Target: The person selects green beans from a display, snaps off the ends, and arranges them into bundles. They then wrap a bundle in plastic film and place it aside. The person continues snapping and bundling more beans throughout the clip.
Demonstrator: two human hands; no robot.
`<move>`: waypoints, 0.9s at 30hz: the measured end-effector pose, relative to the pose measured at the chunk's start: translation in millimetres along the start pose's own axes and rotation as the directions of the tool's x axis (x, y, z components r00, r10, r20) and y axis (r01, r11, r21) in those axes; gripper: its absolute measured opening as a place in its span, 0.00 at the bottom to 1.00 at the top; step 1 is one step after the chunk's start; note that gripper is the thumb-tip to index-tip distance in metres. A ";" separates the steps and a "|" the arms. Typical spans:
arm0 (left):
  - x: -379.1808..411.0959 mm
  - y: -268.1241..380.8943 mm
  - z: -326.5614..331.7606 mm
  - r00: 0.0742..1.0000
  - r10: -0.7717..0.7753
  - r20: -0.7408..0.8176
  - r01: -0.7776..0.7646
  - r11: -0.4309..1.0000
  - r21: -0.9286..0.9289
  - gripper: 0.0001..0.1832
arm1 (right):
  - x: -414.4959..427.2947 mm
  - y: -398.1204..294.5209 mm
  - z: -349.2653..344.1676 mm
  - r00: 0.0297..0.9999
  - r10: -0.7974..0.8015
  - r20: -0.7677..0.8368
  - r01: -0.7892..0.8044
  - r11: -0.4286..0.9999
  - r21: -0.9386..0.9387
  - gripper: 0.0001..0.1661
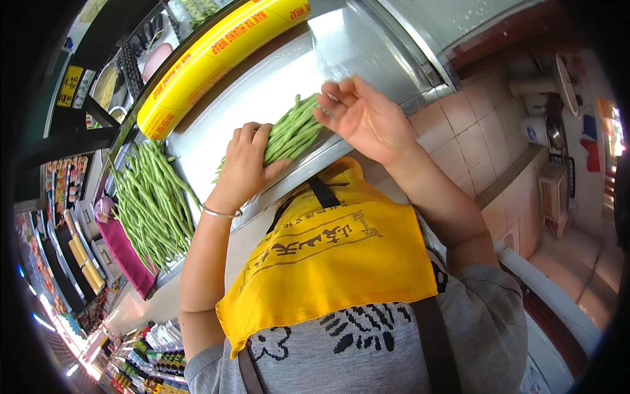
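A bundle of long green beans (pixel 293 135) lies on the stainless steel counter (pixel 344 54), close to its front edge. My left hand (pixel 248 155) wraps over the bundle's left part, thumb on the near side and fingers on the far side. At the bundle's right end is my right hand (pixel 362 115), palm turned up and fingers half curled and apart, with nothing seen in it. The fingertips are right by the bean ends; whether they touch cannot be told. To the left lies a larger pile of green beans (pixel 152 207).
A yellow roll of cling wrap (pixel 221 64) lies along the counter's far side. A purple onion (pixel 104 210) and a magenta cloth or cover (pixel 125 251) are beside the bean pile. Bowls of food stand beyond a dark frame. A tiled wall (pixel 462 128) rises at right.
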State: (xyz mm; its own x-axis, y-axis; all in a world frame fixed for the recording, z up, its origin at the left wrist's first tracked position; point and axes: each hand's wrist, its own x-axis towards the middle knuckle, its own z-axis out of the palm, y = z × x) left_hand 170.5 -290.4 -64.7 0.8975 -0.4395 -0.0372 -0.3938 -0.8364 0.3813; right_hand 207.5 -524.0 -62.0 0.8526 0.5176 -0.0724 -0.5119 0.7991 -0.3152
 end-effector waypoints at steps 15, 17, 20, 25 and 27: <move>-2.4 -20.0 3.7 0.994 0.091 -0.062 -0.100 0.982 -0.158 0.28 | 31.0 31.4 -21.2 0.812 0.408 0.418 0.583 -0.610 -0.537 0.47; -1.2 -22.5 2.2 0.993 0.108 -0.051 -0.115 0.978 -0.172 0.29 | 37.4 32.0 -19.0 0.811 0.429 0.397 0.582 -0.654 -0.484 0.49; -8.7 -21.7 -2.6 0.998 0.056 -0.015 -0.058 0.977 -0.206 0.29 | 46.7 35.2 -13.2 0.802 0.480 0.356 0.593 -0.712 -0.375 0.48; -54.3 -6.3 -26.4 0.913 -0.151 -0.380 0.005 0.933 -0.359 0.16 | 51.3 36.3 -15.7 0.805 0.471 0.361 0.593 -0.645 -0.481 0.43; -100.1 -0.8 -23.9 0.760 -0.385 -0.524 0.105 0.868 -0.486 0.04 | 51.1 36.4 -17.1 0.805 0.473 0.358 0.593 -0.654 -0.471 0.43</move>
State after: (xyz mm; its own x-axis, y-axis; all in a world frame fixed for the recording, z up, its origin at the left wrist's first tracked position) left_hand 85.8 -238.0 -39.2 0.9377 0.1593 0.3087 -0.1512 -0.6129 0.7756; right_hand 234.2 -473.6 -93.4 0.4071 0.9039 0.1313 0.8894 -0.3596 -0.2823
